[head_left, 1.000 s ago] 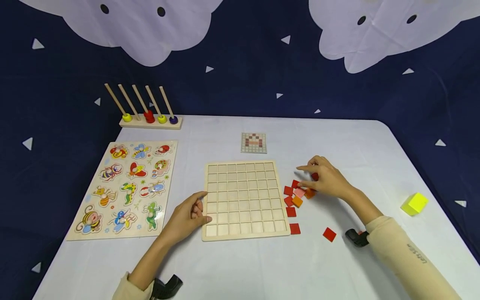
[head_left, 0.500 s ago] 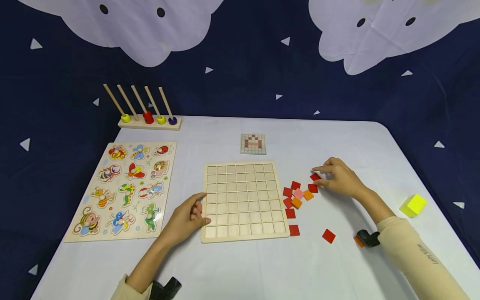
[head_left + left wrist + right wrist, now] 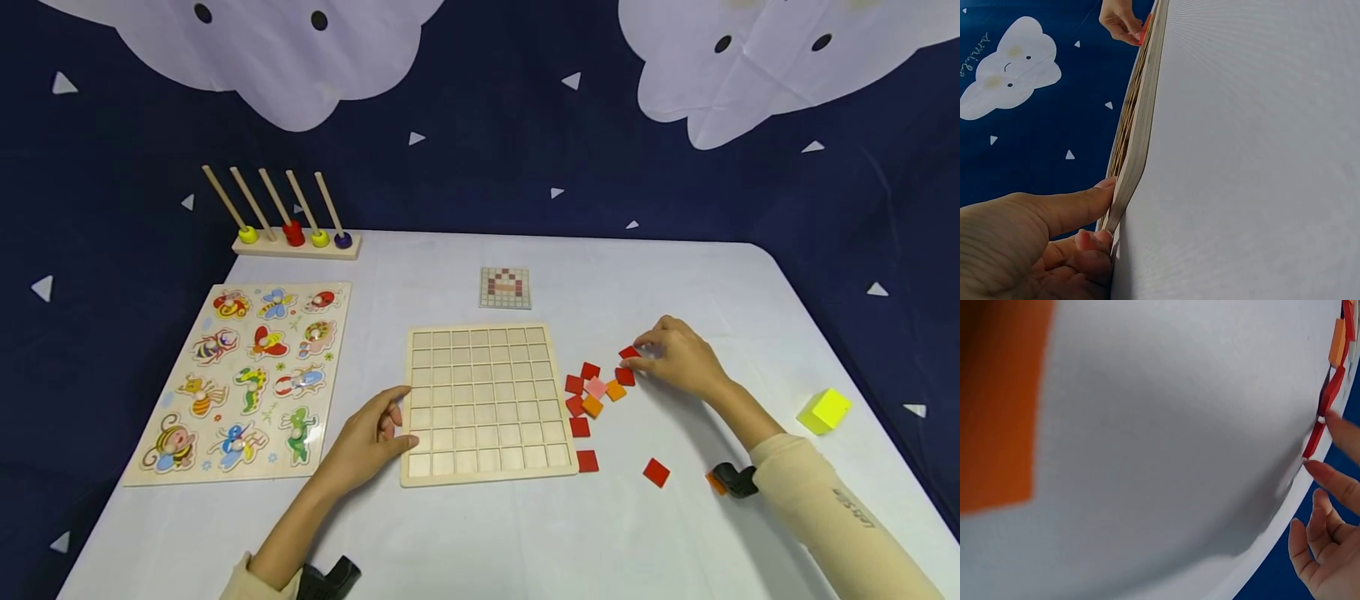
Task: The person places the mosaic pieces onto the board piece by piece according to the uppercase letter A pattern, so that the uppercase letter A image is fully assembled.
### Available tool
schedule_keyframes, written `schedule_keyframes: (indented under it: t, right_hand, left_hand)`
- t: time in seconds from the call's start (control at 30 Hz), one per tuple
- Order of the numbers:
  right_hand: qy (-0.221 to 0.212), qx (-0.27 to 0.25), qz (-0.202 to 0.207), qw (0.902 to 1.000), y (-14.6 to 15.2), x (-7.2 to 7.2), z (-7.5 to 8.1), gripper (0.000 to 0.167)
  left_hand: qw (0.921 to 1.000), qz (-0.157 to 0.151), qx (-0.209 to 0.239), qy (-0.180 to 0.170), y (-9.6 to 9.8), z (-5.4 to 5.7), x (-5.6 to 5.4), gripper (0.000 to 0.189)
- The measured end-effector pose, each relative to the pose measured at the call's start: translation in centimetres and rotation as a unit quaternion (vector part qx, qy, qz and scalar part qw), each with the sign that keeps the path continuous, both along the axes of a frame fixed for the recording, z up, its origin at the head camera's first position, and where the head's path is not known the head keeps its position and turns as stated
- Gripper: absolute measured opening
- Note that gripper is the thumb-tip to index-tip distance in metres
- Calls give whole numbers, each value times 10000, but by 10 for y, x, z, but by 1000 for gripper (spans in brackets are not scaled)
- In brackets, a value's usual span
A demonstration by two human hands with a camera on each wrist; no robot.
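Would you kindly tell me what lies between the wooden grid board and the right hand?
The head view shows red tiles, orange tiles and a pink tile there.

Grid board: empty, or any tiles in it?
Empty. In the head view, every cell of the grid board shows bare wood; the coloured tiles lie outside it.

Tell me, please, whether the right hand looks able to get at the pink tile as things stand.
Probably yes: the right hand is close and nothing stands over the pink tile, though red tiles and orange tiles crowd its edges.
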State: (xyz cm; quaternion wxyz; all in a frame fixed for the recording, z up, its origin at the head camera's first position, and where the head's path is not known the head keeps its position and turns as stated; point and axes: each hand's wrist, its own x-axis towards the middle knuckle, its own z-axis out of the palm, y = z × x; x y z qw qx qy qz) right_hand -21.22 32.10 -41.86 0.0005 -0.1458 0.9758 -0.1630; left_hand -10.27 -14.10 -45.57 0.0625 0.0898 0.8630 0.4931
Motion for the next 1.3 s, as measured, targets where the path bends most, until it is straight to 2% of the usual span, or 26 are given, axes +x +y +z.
schedule_keyframes:
  t: [0.2,0.43,0.7,0.97,1.3]
  right_hand:
    - [-172,-2,-173,9997,-4,-2,1,31]
    - [-389,-104,-243,9989,-5,-6,2,28]
    - [-186,-273,-90,9994,-13,-11,9,25]
    - [-221,-484,250,9983,-46,-21,19,24]
    - [-305,-499,774,9953,-97,-32,23,24]
  left_hand:
    - [10000,-18,-2,54,-2,1,-1,68]
    - [9997,-71,213,-32,-4,0,-1,64]
    - [9992,-129,368,41,-4,-3,0,59]
    - [9993,-99,345,71,-3,-3,2,60]
    - [9997,-70,232,47,-4,-6,1,63]
